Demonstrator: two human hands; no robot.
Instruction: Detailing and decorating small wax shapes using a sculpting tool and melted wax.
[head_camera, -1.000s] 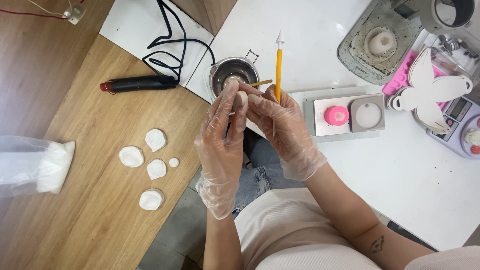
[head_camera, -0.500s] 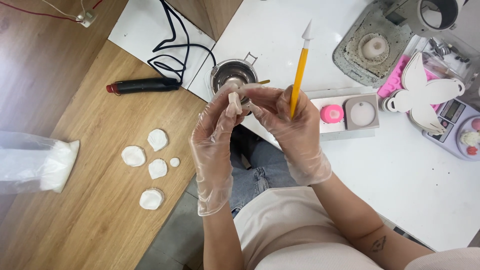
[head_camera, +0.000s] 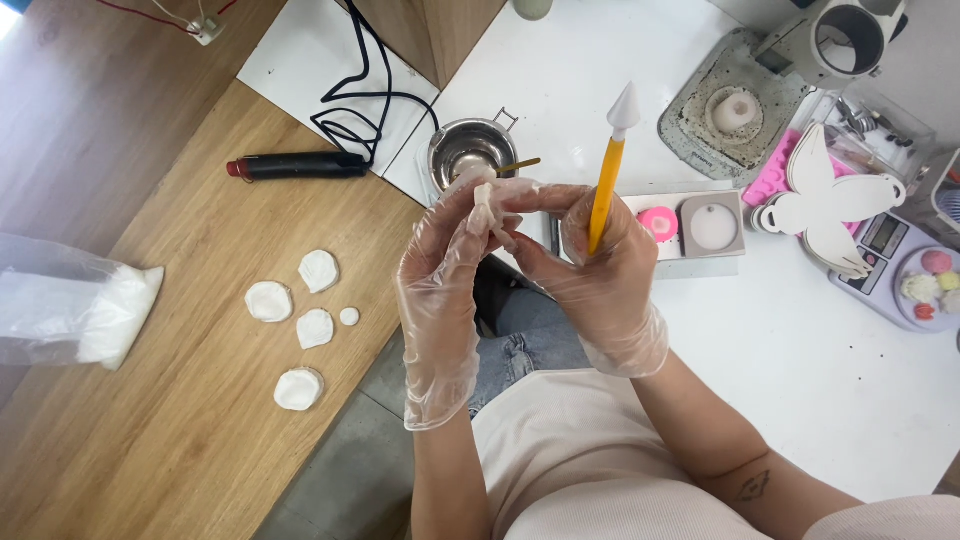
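**Four white pieces done, one more in the fingers**

Four flat white petal-shaped pieces (head_camera: 298, 330) and one small white round bead (head_camera: 349, 316) lay finished on the light wooden table (head_camera: 180, 440), near each other but mostly apart. From this I judged that the work was already well along, though the piece in the hands was not yet ready.

Both hands wore thin clear plastic gloves and were raised above the gap between the two tables. The left hand (head_camera: 440, 290) pinched a small white soft lump (head_camera: 486, 205) between thumb and fingertips. The right hand (head_camera: 600, 280) touched the same lump with its thumb and first finger, while its other fingers were closed around a yellow modelling tool with a white cone tip (head_camera: 610, 170), which pointed upward, away from the lump.

The lump looked pale, matt and slightly folded; its exact shape was hard to tell behind the gloves.

Just behind the hands stood a small round metal pot (head_camera: 470, 150). A black pen-like tool with a red end (head_camera: 295, 165) lay on the wooden table, and a clear plastic bag of white powder (head_camera: 80, 310) lay at the left edge.
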